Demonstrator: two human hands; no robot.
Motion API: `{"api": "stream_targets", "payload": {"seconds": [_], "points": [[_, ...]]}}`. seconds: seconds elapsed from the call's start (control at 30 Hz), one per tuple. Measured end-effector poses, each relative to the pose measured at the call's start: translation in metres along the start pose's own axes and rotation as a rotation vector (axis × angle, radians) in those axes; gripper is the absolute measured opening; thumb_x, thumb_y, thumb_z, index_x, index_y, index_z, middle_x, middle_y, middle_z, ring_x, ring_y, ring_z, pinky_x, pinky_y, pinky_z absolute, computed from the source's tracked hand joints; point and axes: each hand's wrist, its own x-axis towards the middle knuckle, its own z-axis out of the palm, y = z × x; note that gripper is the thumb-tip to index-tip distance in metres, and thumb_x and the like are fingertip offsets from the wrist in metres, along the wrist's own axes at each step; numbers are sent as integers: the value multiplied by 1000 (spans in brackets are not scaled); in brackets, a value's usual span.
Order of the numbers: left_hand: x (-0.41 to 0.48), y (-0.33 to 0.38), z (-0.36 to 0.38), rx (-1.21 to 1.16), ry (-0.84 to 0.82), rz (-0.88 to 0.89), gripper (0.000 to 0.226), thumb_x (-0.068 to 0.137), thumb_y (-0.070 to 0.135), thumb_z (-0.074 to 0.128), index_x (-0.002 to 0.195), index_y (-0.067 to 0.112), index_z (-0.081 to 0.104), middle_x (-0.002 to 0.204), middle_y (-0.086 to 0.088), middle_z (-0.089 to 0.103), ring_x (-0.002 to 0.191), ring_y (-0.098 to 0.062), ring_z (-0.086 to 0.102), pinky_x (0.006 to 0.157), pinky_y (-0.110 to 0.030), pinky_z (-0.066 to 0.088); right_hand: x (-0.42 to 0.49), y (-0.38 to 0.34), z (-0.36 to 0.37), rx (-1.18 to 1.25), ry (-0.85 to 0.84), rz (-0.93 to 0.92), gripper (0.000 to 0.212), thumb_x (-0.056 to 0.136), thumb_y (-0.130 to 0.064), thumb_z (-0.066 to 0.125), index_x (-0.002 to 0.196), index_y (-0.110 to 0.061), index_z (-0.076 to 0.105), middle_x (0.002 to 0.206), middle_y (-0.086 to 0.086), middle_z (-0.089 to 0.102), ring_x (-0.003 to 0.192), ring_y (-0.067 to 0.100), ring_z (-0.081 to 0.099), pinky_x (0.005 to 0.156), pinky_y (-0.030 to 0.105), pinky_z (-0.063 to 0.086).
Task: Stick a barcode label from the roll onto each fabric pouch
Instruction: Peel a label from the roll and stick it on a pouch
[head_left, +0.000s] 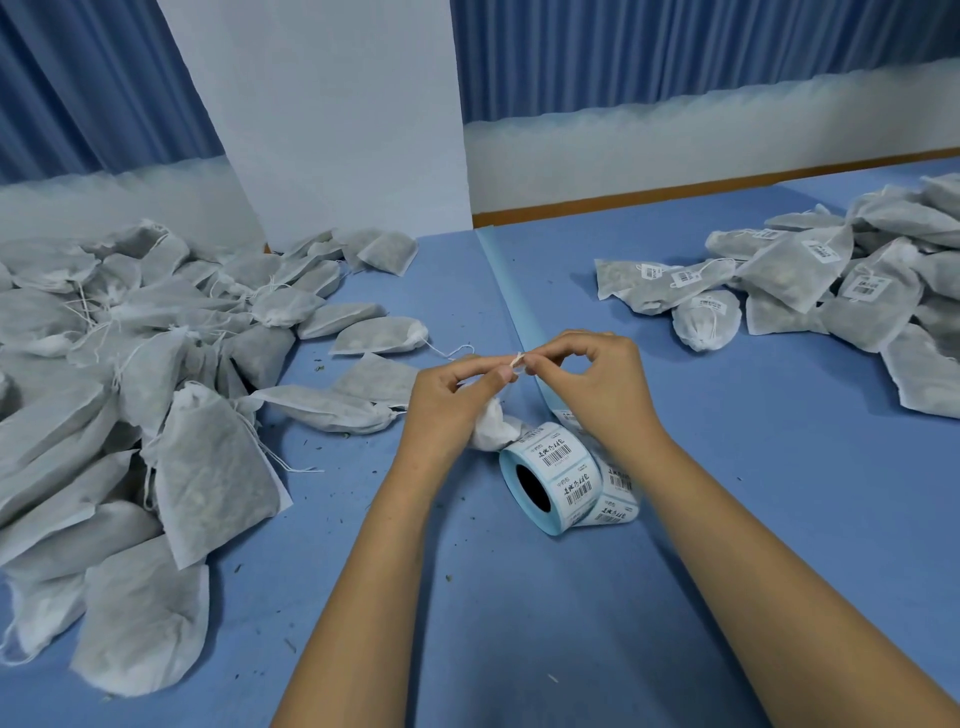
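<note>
As R hand (597, 384) pinches string (517, 362), roll (560, 460) barcoded.

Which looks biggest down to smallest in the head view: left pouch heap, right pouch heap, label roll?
left pouch heap, though it lies nearer the camera
right pouch heap
label roll

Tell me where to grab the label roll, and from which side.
Probably span the label roll from above, thumb on the flat face with the open core, fingers on the far face: it rests on its curved side, and loose labels trail on its right.
</note>
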Motion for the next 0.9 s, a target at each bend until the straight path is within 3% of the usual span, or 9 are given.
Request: {"api": "stream_targets", "payload": {"seconds": [0.13, 0.23, 0.33, 0.4, 0.5, 0.6, 0.77, 0.9], "points": [[0, 0, 1, 56, -25, 3, 29, 89, 5, 64, 85, 31, 76, 81, 18, 73, 84, 5, 64, 74, -5, 43, 1, 0, 0, -19, -18, 36, 7, 81, -10, 70, 74, -10, 72, 70, -7, 68, 69, 8, 60, 81, 21, 43], [3, -2, -3, 111, 63, 15, 30, 89, 3, 63, 93, 31, 74, 74, 14, 65, 79, 1, 60, 69, -2, 39, 4, 1, -5, 72, 40, 72, 14, 83, -3, 65, 71, -11, 65, 68, -9, 61, 65, -2, 52, 72, 13, 41], [6, -4, -12, 158, 126, 49, 30, 92, 1, 60, 107, 26, 70, 65, 14, 53, 80, -2, 60, 74, -4, 39, 9, 3, -11, 141, 95, 137, 20, 85, -2, 61, 71, -16, 61, 69, -11, 59, 63, -4, 49, 69, 12, 38], [6, -6, -16, 259, 104, 82, 29, 93, 2, 59, 111, 21, 71, 63, 15, 51, 67, 8, 55, 71, -9, 40, 9, 4, -10, 115, 79, 160, 19, 87, -1, 59, 73, -15, 60, 70, -12, 58, 63, -4, 48, 68, 14, 37], [6, -7, -19, 333, 109, 105, 28, 87, 9, 69, 110, 25, 73, 67, 15, 48, 59, 3, 46, 68, -13, 36, 9, 5, -11, 207, 122, 224, 20, 88, 1, 57, 74, -14, 60, 71, -8, 56, 64, 1, 48, 65, 11, 38], [7, -8, -21, 460, 106, 159, 35, 79, 4, 71, 102, 30, 72, 76, 9, 40, 67, -1, 41, 69, -10, 34, 10, 3, -15, 345, 144, 270, 16, 90, 1, 56, 78, -9, 60, 71, -2, 57, 60, -1, 52, 63, 6, 39], [7, -14, -17, 583, 192, 142, 32, 78, 2, 63, 99, 26, 66, 100, 6, 44, 105, -16, 41, 82, -3, 28, 9, 0, -10, 398, 133, 263, 10, 91, -3, 58, 82, -6, 61, 71, -1, 60, 60, -5, 56, 65, 5, 41], [7, -15, -25, 613, 395, 243, 22, 82, 12, 69, 103, 12, 63, 100, 0, 54, 93, -16, 52, 77, -13, 35, 9, 0, -9, 441, 109, 230, 13, 90, -3, 59, 80, -11, 62, 72, -2, 63, 66, 0, 59, 70, 10, 45]]}}
